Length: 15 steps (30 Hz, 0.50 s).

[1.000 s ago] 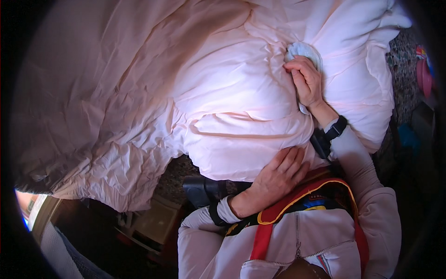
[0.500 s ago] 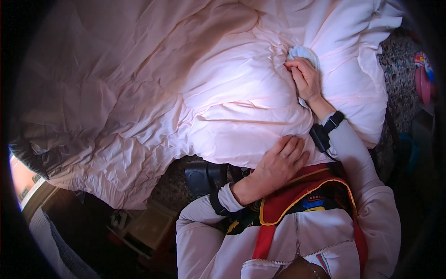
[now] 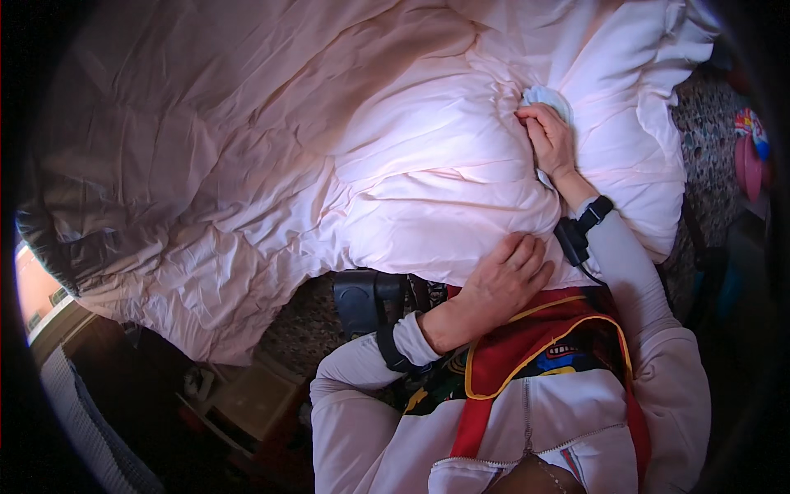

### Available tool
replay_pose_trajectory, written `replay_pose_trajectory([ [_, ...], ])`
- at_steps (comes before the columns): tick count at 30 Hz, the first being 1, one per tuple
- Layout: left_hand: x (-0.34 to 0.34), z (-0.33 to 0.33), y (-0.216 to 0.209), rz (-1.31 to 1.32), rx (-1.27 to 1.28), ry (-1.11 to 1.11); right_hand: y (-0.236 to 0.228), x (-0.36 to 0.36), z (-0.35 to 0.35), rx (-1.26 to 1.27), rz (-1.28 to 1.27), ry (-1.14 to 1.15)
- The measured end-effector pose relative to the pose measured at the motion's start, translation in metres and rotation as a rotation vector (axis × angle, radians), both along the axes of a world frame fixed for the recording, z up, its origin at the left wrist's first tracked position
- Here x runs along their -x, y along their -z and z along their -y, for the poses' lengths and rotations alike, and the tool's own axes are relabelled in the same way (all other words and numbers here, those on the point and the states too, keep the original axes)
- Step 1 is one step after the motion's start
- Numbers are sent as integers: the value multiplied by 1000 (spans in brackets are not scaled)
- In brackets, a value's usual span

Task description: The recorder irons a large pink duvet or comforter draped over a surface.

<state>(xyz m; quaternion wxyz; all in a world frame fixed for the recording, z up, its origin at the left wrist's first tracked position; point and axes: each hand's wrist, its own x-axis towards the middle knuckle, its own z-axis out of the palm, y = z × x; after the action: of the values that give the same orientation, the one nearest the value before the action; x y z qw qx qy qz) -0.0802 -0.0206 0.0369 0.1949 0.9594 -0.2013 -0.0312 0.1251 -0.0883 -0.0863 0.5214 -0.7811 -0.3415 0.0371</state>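
Note:
A large pale pink comforter (image 3: pixel 444 198) lies bunched in thick folds in front of me and over my lap. My right hand (image 3: pixel 550 144) rests on it at the upper right, thumb and fingers pinched together; what is between them is too small to make out. Partly under that hand is a pale blue, rounded piece of cloth (image 3: pixel 553 97). Closer to my body, my left hand (image 3: pixel 514 272) has its fingers bent over the comforter's near edge, gripping the fabric. Its thumb is hidden.
A pink object (image 3: pixel 750 165) with a colourful packet on it stands at the far right on the speckled floor (image 3: pixel 709 123). A black boxy object (image 3: pixel 355 300) sits beside my left wrist. Lower left is a pale stool-like piece (image 3: pixel 255 399).
The comforter's folds and the pale blue cloth have shifted slightly to the right. Both hands have moved a little with them, keeping their hold.

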Motion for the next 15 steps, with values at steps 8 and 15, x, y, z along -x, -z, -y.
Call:
replay_pose_trajectory([
  [8,2,1,2,0,6,-12,-1,-1,0,13,-2,-2],
  [15,2,1,1,-20,-13,-4,0,-1,0,12,-10,0],
])
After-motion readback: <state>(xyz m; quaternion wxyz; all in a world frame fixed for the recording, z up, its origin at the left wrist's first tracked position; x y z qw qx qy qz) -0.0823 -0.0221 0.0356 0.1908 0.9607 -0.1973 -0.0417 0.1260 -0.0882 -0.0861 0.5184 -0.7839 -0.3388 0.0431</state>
